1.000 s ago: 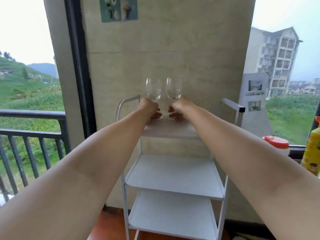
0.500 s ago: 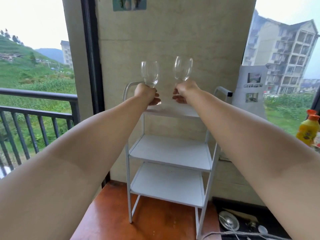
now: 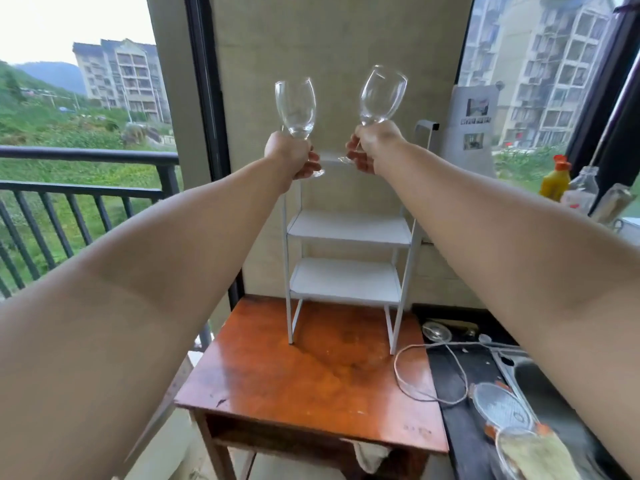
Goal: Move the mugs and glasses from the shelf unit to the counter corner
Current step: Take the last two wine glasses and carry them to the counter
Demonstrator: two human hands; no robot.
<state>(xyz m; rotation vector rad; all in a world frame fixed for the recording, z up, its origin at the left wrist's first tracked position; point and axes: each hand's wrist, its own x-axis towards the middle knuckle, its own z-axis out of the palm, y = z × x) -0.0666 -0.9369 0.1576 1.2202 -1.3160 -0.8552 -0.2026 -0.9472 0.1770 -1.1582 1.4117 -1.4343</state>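
Both arms are stretched out in front of a white shelf unit (image 3: 348,233) that stands at the back edge of a reddish wooden table (image 3: 311,386), up against a beige wall panel. The two lower shelves that show are bare; the top shelf is mostly hidden behind the hands. A thin cord (image 3: 427,372) loops over the table's right edge onto the dark counter (image 3: 464,410) next door. That counter is pretty cluttered: a wire strainer (image 3: 500,407) with an orange handle near its front, a small metal lid-like thing near the back, and the rim of a sink on the far right. Along the window ledge at the counter's back sit a yellow bottle (image 3: 554,180) with an orange cap and a clear bottle (image 3: 581,190) just beside it.

The left hand (image 3: 291,157) is closed around the stem of the left wine glass (image 3: 296,105), with the foot poking out below the fingers. That glass is basically upright, long axis vertical, mouth up. The right hand (image 3: 372,147) is wrapped around the stem of the right wine glass (image 3: 381,95), which tilts, with its mouth leaning up and to the right and its foot showing to the left of the fingers. Both glasses are in the air above the unit's top, near each other but not touching, nowhere near the counter corner.
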